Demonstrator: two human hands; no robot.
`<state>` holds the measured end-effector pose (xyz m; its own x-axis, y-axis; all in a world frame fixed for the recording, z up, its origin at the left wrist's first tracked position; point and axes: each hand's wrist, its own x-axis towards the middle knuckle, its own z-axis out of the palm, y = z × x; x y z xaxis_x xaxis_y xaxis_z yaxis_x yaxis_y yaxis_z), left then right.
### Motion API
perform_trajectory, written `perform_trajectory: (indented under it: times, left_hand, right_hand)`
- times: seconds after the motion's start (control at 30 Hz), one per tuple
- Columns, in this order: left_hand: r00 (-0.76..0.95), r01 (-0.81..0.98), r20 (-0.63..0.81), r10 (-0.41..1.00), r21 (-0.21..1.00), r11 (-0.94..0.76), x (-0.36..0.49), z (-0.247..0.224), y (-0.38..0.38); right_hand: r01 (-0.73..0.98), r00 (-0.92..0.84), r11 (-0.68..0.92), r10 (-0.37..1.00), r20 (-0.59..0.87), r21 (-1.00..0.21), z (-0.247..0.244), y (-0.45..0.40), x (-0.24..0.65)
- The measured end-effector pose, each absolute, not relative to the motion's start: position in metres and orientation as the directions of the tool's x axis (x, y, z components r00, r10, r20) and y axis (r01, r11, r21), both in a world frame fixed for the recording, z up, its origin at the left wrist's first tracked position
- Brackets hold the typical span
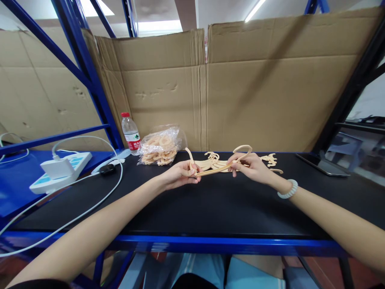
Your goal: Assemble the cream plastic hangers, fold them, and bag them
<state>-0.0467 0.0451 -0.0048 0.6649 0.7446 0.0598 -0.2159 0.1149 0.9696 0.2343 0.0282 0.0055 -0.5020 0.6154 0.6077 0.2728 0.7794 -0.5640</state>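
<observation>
My left hand [182, 175] pinches one end of a thin beige plastic hanger [214, 171], where a short curved arm rises past the thumb. The other end is in the fingers of my right hand [251, 166], and a hook-like curve arches above that hand. The hanger is held roughly level above the black tabletop [222, 208]. Just behind it lies a pile of similar beige hangers [213, 157], partly hidden by my right hand. More hooked ends [270, 159] stick out to the right of that hand.
A clear bag of beige pieces [161, 146] sits at the back left beside a water bottle [131, 132]. A white power strip [61, 172] and loose white cable [120, 176] lie at left. A dark flat device [323, 164] rests at right. Cardboard [279, 88] walls the back.
</observation>
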Motion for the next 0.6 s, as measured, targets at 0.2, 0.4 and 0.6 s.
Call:
perform_trajectory:
  times: [0.2,0.4,0.6]
  left_hand:
    - [0.651,-0.222,0.065,0.756,0.969,0.107,-0.044,-0.005,0.043]
    - [0.596,-0.248,0.075,0.8,0.964,0.094,-0.038,-0.008,0.04]
    - [0.504,-0.224,0.087,0.86,0.974,0.033,-0.035,-0.013,0.04]
  right_hand:
    - [0.316,-0.501,0.779,0.622,0.602,-0.542,0.006,0.026,0.234]
    - [0.329,-0.494,0.783,0.619,0.611,-0.528,0.006,0.024,0.232]
    - [0.312,-0.5,0.796,0.601,0.623,-0.518,0.001,0.024,0.23]
